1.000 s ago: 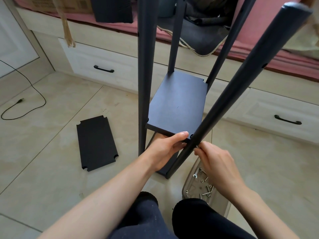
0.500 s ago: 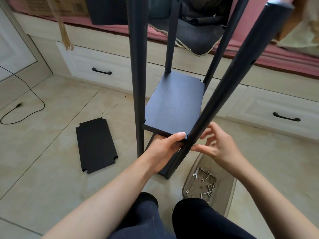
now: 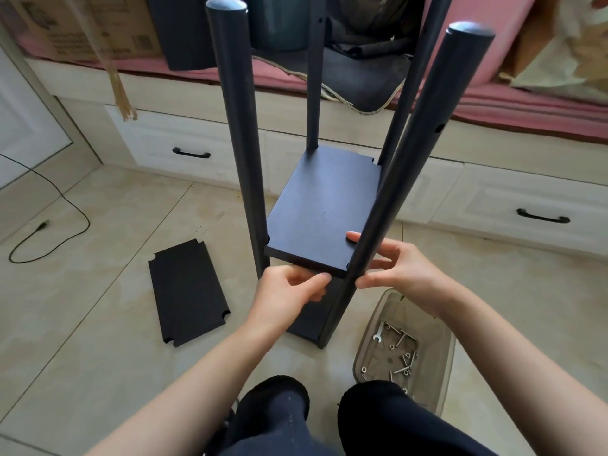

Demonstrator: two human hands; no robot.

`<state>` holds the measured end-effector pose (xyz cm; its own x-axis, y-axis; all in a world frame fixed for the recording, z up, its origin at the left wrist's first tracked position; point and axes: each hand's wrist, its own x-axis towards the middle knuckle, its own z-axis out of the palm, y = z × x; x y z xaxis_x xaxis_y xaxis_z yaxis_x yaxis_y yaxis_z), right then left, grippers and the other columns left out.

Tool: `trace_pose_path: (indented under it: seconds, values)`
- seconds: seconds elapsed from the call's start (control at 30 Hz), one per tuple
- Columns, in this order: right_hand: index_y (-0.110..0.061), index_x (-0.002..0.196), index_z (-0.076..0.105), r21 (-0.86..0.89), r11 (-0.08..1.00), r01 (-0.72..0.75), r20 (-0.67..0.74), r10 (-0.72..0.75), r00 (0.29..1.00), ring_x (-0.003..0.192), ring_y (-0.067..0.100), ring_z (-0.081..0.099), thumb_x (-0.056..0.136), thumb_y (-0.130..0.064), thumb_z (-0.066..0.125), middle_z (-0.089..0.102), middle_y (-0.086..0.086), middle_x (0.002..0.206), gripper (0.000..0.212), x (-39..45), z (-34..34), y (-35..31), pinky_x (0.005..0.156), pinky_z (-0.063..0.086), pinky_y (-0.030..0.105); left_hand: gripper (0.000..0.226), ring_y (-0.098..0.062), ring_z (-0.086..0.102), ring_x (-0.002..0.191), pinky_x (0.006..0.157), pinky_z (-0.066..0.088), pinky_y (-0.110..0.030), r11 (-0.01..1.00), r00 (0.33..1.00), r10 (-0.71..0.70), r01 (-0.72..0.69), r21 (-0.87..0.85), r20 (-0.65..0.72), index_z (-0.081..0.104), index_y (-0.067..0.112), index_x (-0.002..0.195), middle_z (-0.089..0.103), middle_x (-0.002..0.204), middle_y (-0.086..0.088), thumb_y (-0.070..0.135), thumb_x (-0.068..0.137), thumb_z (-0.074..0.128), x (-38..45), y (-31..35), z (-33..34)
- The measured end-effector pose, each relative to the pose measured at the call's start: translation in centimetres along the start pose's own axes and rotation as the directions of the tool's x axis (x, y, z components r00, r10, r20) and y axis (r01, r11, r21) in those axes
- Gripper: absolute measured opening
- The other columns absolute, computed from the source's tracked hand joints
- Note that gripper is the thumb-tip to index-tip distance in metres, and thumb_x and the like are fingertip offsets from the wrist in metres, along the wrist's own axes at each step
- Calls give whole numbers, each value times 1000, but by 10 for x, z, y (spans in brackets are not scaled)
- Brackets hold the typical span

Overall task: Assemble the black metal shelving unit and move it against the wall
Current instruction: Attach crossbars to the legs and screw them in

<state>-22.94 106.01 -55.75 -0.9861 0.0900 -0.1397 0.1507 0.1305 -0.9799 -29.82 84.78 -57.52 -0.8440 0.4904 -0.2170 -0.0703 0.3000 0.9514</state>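
Step in hand, as I judge it: fixing the shelf (image 3: pixel 324 212) to the near right post (image 3: pixel 404 166). The shelf sits partway up between four posts, the frame standing on the tile floor (image 3: pixel 82 324) in front of a drawer unit (image 3: pixel 190 149) — not yet at any wall.

Left hand (image 3: pixel 289 291): fingers curled under the shelf's near edge, supporting it. Right hand (image 3: pixel 398 268): partly open, one fingertip lying on the shelf top beyond the post, the other fingers reaching round the post at the corner notch.

Next move likely calls for a bolt from the tray (image 3: pixel 404 350) by the right knee, with notch and post hole lined up first. A spare panel (image 3: pixel 187 291) lies flat to the left.

Not readable — whether a bolt is already at this joint; the post hides it. The rear posts' tops are cut off by the frame edge. A lower shelf is mostly hidden.
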Motion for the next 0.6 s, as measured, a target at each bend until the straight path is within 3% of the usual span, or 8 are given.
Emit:
trace_pose_path:
  seconds: [0.07, 0.1, 0.17, 0.2, 0.23, 0.37, 0.53, 0.6]
  values:
    - [-48, 111, 71, 5, 1000, -8, 4, 8, 1000, 107, 26, 68, 68, -1, 85, 70, -8, 119, 65, 0, 0, 0, 78, 54, 17, 17, -3, 67, 72, 72, 54, -23, 936, 956, 255, -207, 283, -145, 72, 23, 73, 70, 69, 14, 33, 86, 78, -8, -1, -4]
    - [-48, 110, 71, 11, 1000, -17, 6, 17, 1000, 107, 25, 68, 66, -4, 86, 71, -9, 119, 64, 0, 0, -1, 79, 54, 17, 17, -4, 63, 73, 69, 51, -22, 857, 894, 418, -329, 397, -162, 71, 22, 72, 67, 67, 14, 30, 85, 79, -11, -1, -5]
    - [-50, 110, 70, 14, 999, -33, 21, 33, 999, 108, 23, 69, 61, -12, 87, 71, -10, 118, 64, 1, 0, -3, 82, 53, 17, 12, -13, 60, 86, 74, 51, -30, 640, 718, 687, -525, 561, -111, 72, 17, 80, 67, 76, 13, 22, 82, 82, -11, 3, -3]
    - [-51, 110, 70, 5, 999, -38, 30, 38, 999, 108, 21, 69, 59, -17, 88, 72, -10, 118, 64, 1, -1, -4, 84, 53, 17, 15, -21, 60, 93, 79, 51, -35, 551, 656, 752, -563, 616, -73, 73, 14, 88, 69, 84, 9, 21, 79, 84, -9, 5, 1]
    - [-50, 111, 70, -6, 999, -41, 35, 41, 999, 107, 19, 70, 57, -22, 89, 72, -9, 116, 65, 1, -2, -5, 85, 53, 18, 26, -27, 60, 102, 87, 51, -40, 497, 635, 772, -570, 654, -34, 74, 13, 97, 71, 93, 6, 23, 76, 86, -6, 7, 5]
    - [-39, 115, 71, -7, 1000, -30, 39, 31, 999, 103, 26, 71, 58, -20, 88, 75, 2, 109, 63, 1, -4, -6, 85, 54, 22, 64, -31, 48, 138, 120, 27, -56, 459, 741, 658, -535, 709, 134, 68, 13, 124, 66, 128, -1, 39, 70, 90, 7, 11, 20]
    - [-36, 119, 70, 28, 999, -26, 46, 24, 999, 107, 26, 69, 69, -13, 81, 73, 6, 113, 56, -2, -4, -5, 86, 54, 25, 49, -28, 49, 139, 120, 21, -61, 436, 712, 692, -545, 716, 121, 71, 21, 122, 66, 131, 3, 45, 79, 80, 12, 12, 29]
    - [-39, 130, 60, 98, 993, -64, 86, 56, 995, 115, 25, 66, 77, -17, 77, 70, 7, 120, 60, -3, -8, -3, 89, 54, 29, 50, -28, 51, 136, 121, 19, -60, 443, 722, 682, -535, 720, 116, 70, 23, 125, 67, 131, 3, 44, 81, 79, 11, 11, 28]
